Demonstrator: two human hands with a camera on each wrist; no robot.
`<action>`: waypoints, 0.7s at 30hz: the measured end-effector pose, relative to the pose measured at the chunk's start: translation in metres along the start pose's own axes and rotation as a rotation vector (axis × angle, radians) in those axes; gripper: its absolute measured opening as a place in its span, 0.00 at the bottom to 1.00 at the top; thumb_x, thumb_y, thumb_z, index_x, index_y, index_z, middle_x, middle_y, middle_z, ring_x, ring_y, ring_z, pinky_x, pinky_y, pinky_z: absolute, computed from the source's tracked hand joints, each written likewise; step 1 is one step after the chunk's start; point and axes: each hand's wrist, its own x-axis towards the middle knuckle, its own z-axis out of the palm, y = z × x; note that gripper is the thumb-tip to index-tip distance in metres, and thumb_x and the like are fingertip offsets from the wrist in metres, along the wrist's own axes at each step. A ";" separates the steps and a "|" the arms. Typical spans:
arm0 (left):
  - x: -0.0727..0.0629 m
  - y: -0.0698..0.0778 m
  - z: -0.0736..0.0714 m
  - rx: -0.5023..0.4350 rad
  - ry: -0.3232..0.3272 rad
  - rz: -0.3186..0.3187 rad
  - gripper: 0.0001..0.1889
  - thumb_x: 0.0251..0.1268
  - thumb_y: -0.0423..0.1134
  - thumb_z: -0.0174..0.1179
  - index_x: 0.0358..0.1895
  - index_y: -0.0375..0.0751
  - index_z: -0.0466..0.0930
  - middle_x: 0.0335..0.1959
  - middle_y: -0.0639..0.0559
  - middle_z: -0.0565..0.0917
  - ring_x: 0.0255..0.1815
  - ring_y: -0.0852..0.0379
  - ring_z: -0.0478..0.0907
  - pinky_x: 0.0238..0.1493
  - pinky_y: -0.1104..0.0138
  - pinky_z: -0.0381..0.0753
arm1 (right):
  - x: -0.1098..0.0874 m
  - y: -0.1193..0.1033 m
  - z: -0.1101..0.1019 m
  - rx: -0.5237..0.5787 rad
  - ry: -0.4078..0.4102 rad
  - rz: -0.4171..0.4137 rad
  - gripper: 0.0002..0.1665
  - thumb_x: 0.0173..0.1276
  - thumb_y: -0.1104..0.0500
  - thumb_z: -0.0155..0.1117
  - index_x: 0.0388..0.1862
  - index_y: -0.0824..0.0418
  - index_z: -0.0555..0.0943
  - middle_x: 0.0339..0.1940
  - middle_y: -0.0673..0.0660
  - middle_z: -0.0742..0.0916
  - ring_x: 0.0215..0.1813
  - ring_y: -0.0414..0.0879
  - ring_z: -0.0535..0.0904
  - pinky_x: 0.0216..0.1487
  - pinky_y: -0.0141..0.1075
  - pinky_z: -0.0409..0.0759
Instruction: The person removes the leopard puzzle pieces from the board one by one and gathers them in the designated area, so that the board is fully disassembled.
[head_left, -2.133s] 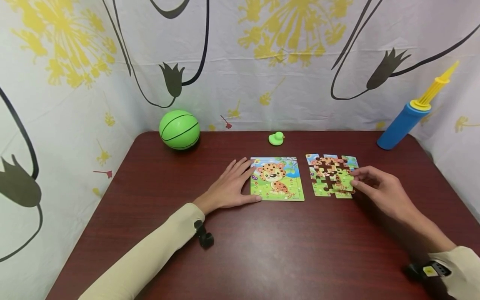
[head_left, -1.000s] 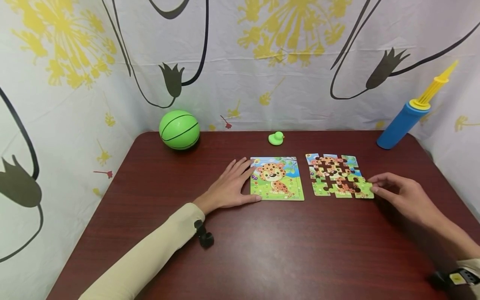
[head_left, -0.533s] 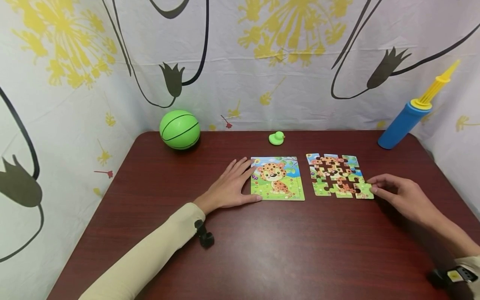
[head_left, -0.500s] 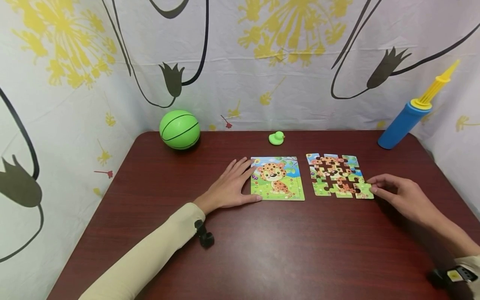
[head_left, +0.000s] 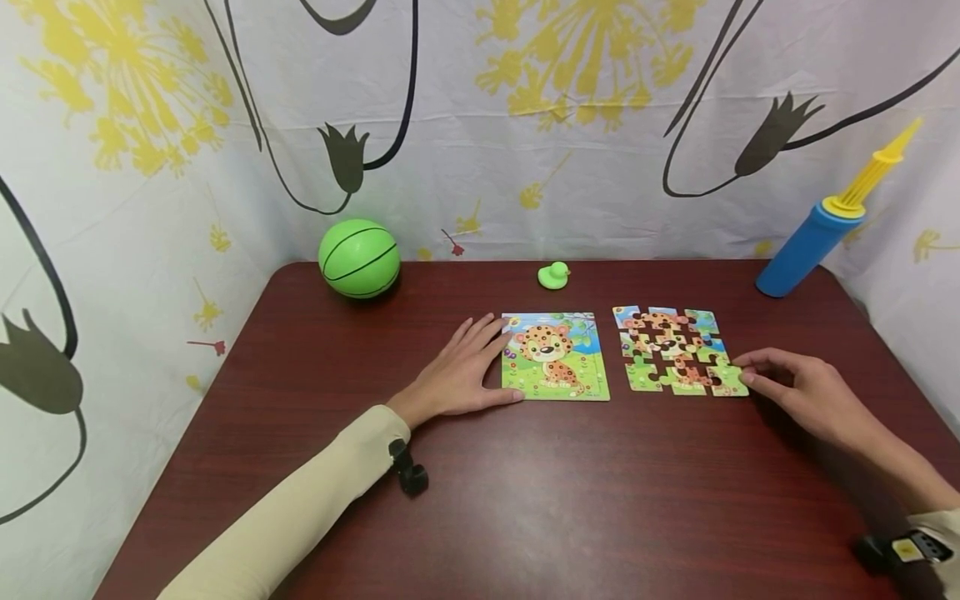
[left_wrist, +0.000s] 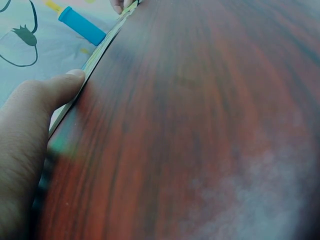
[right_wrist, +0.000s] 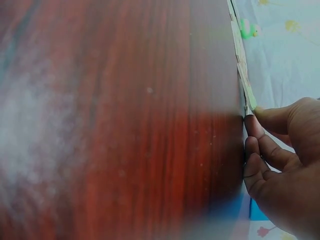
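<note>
My left hand (head_left: 467, 371) lies with fingers spread along the left edge of a flat picture board (head_left: 555, 358) showing a cartoon leopard. Its thumb (left_wrist: 67, 87) touches the board's edge in the left wrist view. To the right is a jigsaw puzzle (head_left: 667, 346) of the same picture, its pieces laid out with dark gaps between some of them. At its lower right corner, my right hand (head_left: 806, 392) pinches a green puzzle piece (head_left: 727, 382) by the right edge between thumb and fingers. In the right wrist view the piece's edge (right_wrist: 250, 97) meets the thumb.
A green ball (head_left: 360, 258) sits at the back left of the dark table (head_left: 480, 500). Behind the board stands a small green rubber duck (head_left: 553, 276). A blue and yellow hand pump (head_left: 810, 250) leans at the back right, against the patterned cloth (head_left: 465, 125).
My right hand has carried the green piece from above the puzzle's lower right part outward to its lower right corner. It has held nearly still there since. The left hand has not moved.
</note>
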 end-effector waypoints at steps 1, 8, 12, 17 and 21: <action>0.000 0.000 0.000 -0.001 0.000 0.000 0.56 0.71 0.79 0.57 0.90 0.45 0.58 0.92 0.48 0.53 0.94 0.49 0.40 0.90 0.51 0.35 | 0.000 0.000 0.000 -0.003 0.002 0.004 0.12 0.82 0.60 0.70 0.59 0.62 0.89 0.45 0.57 0.91 0.37 0.33 0.75 0.35 0.26 0.69; -0.001 0.000 0.000 -0.007 -0.001 -0.004 0.56 0.71 0.79 0.57 0.90 0.45 0.58 0.92 0.49 0.53 0.94 0.49 0.39 0.90 0.51 0.34 | 0.000 -0.002 0.000 -0.001 -0.001 0.012 0.13 0.84 0.57 0.68 0.60 0.60 0.89 0.40 0.52 0.90 0.35 0.37 0.75 0.34 0.30 0.68; -0.001 0.000 -0.001 -0.010 0.001 -0.005 0.56 0.71 0.79 0.57 0.90 0.44 0.58 0.92 0.48 0.53 0.94 0.48 0.40 0.90 0.51 0.35 | 0.001 -0.002 0.000 0.002 -0.012 0.022 0.14 0.85 0.55 0.68 0.61 0.60 0.89 0.42 0.54 0.90 0.36 0.37 0.75 0.34 0.30 0.69; 0.000 0.000 -0.001 0.003 -0.007 0.001 0.56 0.72 0.79 0.56 0.90 0.44 0.57 0.92 0.48 0.52 0.94 0.47 0.40 0.90 0.50 0.35 | 0.001 0.000 0.000 0.000 -0.030 0.038 0.16 0.85 0.54 0.68 0.63 0.61 0.88 0.49 0.59 0.91 0.40 0.31 0.77 0.36 0.27 0.72; 0.000 0.000 -0.002 0.007 -0.012 0.005 0.56 0.72 0.80 0.55 0.90 0.44 0.57 0.92 0.47 0.52 0.94 0.47 0.40 0.90 0.51 0.34 | 0.001 0.000 0.000 0.002 -0.031 0.037 0.16 0.85 0.54 0.68 0.63 0.61 0.88 0.49 0.60 0.91 0.39 0.32 0.77 0.35 0.28 0.72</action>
